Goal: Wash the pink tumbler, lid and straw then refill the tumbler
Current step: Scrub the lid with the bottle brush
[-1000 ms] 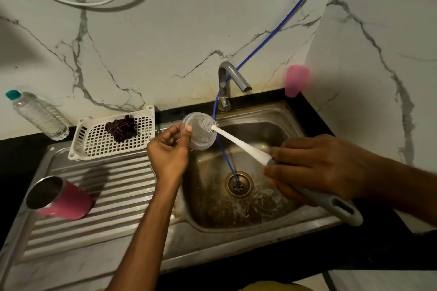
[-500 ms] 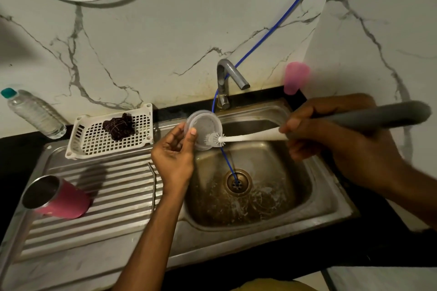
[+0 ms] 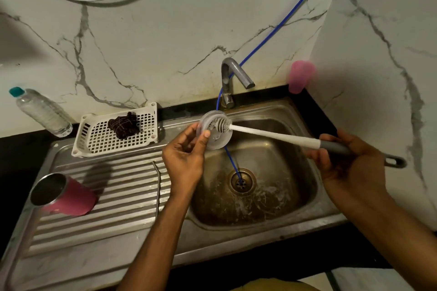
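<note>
This is a home kitchen, seen at its washing-up corner. A stainless-steel sink basin [image 3: 298,158] with a ribbed steel drainboard [image 3: 106,217] is set into a black counter [image 3: 21,149], under a curved metal tap [image 3: 233,73]. The walls are white marble-patterned panels [image 3: 165,30]. At the back of the drainboard sits a white perforated plastic basket [image 3: 94,142] holding a dark scouring pad [image 3: 124,125]. A pink steel-lined tumbler [image 3: 71,198] lies on its side on the ribs. A clear plastic water bottle with a teal cap [image 3: 42,112] is on the counter by the wall.

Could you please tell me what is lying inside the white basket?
A dark crumpled cloth lies in the white basket; anything beneath the cloth is covered.
</note>
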`<state>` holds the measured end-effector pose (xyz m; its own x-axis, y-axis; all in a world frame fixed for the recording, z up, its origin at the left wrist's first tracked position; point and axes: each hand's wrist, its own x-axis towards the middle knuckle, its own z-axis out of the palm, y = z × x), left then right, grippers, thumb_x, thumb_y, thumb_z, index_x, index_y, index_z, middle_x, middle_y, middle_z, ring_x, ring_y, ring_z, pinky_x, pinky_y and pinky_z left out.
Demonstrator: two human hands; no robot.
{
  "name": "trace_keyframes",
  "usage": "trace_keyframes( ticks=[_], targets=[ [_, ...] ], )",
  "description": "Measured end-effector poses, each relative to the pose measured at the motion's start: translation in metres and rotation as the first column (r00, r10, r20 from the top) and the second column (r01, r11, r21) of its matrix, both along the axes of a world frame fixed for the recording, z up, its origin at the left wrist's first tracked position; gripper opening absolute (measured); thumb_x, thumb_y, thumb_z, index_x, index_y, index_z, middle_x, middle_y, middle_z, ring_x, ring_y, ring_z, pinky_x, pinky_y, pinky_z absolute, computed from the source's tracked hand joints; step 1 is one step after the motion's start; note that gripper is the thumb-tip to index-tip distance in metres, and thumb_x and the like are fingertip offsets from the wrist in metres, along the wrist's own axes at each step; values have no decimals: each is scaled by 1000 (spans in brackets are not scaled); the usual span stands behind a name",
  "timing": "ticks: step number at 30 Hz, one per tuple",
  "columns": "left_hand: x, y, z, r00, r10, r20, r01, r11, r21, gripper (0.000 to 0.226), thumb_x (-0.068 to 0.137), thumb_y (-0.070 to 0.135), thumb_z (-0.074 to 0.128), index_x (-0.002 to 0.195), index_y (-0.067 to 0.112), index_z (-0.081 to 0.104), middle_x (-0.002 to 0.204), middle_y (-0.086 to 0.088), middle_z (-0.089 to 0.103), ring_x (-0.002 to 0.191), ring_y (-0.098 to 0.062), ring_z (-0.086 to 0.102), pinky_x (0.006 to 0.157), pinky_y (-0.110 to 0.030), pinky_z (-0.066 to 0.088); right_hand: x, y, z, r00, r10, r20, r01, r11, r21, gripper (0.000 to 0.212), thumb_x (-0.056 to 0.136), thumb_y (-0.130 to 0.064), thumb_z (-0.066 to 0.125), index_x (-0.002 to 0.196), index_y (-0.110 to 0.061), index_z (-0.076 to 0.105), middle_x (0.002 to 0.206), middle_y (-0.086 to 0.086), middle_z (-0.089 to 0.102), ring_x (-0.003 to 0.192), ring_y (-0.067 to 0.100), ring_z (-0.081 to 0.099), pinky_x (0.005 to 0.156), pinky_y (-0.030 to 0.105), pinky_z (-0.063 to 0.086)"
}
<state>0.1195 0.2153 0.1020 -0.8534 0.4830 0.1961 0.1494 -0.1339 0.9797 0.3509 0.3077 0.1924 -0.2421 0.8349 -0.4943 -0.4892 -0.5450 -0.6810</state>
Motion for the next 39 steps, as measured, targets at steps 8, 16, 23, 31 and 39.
trace_keyframes(
  ticks=[8,16,23,31,39],
  targets=[
    [-8,-11,-30,984,65,164,-59,997,-42,31,91,10,69,121,17,66,114,-4,74,108,-13,71,94,-40,58,32,-18,-29,999,11,-51,-9,999,46,36,96,-30,55,72,-11,74,69,12,65,52,13,64,46,12,52],
    [4,-22,-43,955,-22,297,37,998,-44,19,102,11,55,111,24,65,114,-8,71,98,-19,70,71,-34,61,11,-21,-66,942,254,221,-313,902,297,34,88,-50,65,101,-20,72,100,15,76,93,27,75,64,27,61],
    [32,-22,-41,903,-164,398,205,977,-62,17,102,10,52,109,18,65,113,-4,72,100,-21,69,65,-29,59,-37,-31,-101,915,139,379,-397,483,780,15,89,-2,72,103,0,67,105,14,71,100,33,68,88,41,56],
    [35,-29,-45,816,-233,529,305,951,-52,22,101,12,55,120,16,65,123,-10,69,110,-26,68,70,-28,59,-59,-24,-123,899,131,418,-432,420,798,33,83,5,75,114,4,61,112,9,69,107,29,68,95,46,56],
    [35,-34,-49,877,-342,337,400,909,-117,74,55,15,97,121,19,64,117,2,72,108,-11,68,83,-22,55,-63,-24,-129,917,208,339,-397,543,740,27,86,6,70,111,6,59,111,13,69,104,32,69,83,51,61]
  ],
)
